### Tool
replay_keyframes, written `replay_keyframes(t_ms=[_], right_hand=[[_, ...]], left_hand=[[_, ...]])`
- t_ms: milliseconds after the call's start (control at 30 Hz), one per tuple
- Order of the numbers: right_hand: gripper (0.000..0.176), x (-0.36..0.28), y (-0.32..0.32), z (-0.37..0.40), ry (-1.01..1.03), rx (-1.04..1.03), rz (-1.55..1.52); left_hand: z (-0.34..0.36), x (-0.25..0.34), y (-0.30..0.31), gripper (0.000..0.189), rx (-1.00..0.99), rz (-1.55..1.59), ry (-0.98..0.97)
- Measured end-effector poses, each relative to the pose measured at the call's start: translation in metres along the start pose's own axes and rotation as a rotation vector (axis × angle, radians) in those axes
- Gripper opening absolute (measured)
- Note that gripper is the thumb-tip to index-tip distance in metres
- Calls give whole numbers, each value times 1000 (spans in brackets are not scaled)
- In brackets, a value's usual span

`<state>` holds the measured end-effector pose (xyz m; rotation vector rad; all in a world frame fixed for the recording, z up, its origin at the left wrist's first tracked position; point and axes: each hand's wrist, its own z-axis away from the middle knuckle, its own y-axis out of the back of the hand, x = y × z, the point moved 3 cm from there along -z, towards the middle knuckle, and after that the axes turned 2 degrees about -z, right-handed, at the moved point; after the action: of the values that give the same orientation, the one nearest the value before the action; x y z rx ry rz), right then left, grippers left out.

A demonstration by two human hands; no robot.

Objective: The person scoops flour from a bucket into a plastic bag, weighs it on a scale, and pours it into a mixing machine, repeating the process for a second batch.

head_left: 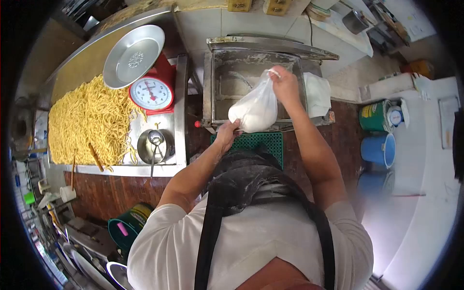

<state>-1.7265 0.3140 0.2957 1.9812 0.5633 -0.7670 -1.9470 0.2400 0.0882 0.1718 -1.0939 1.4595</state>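
Note:
A clear plastic bag [258,110] with a white, flour-like content hangs tilted over the front edge of a metal bin [251,60]. My right hand [285,87] is closed on the bag's gathered top, at the upper right. Lower down, my left hand [228,134] grips the bag's bottom left corner, thumb on the plastic; its other fingers are partly hidden. Whitish powder coats the bin's inner walls, and some of it lies on the bottom. The bin's long lid [275,46] is raised along the back.
On the steel table [180,111] to the left lie yellow noodles [87,125], a red dial scale [151,94] with a round metal pan [134,55], and a bowl [146,147] with a ladle [154,140]. A white cloth [316,94] hangs right of the bin. Buckets [377,150] stand farther right.

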Motion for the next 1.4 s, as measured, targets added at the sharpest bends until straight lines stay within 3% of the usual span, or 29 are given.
replay_keyframes(t_ms=[100, 133, 167, 267, 300, 367, 400, 600, 667, 767, 833, 900, 1000, 1033, 1100, 1133, 1200, 1300, 1400], right_hand=[[16, 4, 34, -14, -36, 67, 71], [17, 13, 42, -17, 90, 138, 123], [17, 28, 48, -15, 83, 149, 136], [19, 56, 67, -4, -404, 65, -76], [19, 75, 66, 0, -403, 75, -69], [24, 112, 57, 18, -519, 171, -332], [31, 106, 61, 23, -564, 68, -341], [37, 94, 66, 39, -701, 85, -315], [36, 115, 57, 45, -682, 92, -287], [32, 110, 61, 31, -570, 185, -227], [29, 108, 56, 36, -518, 257, -202], [24, 119, 47, 40, -666, 253, -480], [29, 103, 51, 29, -447, 401, -618], [29, 100, 50, 39, -466, 404, -620], [36, 97, 48, 33, -785, 295, -549], [36, 93, 50, 26, -772, 294, -549], [44, 75, 52, 24, -431, 199, -527], [44, 58, 63, 16, -364, 385, -506], [42, 40, 70, 4, -289, 283, -419]], left_hand=[[-14, 53, -26, 27, -46, 5, -118], [-27, 66, -30, 24, -74, 14, -129], [-40, 77, -32, 20, -100, 24, -139], [-71, 112, -40, 15, -61, 5, -185], [-72, 124, -47, 15, -74, 5, -184], [-70, 146, -58, 20, -45, -32, -205], [-68, 156, -63, 21, -39, -19, -209], [-67, 208, -70, 18, -4, -151, -288], [-90, 208, -48, 20, 133, -323, -324], [-77, 220, -38, 22, 80, -255, -483], [-65, 218, -36, 23, 114, -255, -476], [-79, 210, -25, 21, 167, -319, -453], [-72, 224, -33, 19, 146, -316, -466], [-60, 222, -34, 19, 113, -249, -482], [-67, 230, -33, 19, 122, -181, -458], [-68, 229, -35, 19, 84, -204, -455], [-43, 235, -48, 19, 39, -290, -430], [-62, 234, -38, 19, 201, -195, -517], [-58, 238, -31, 19, 168, -138, -525]])
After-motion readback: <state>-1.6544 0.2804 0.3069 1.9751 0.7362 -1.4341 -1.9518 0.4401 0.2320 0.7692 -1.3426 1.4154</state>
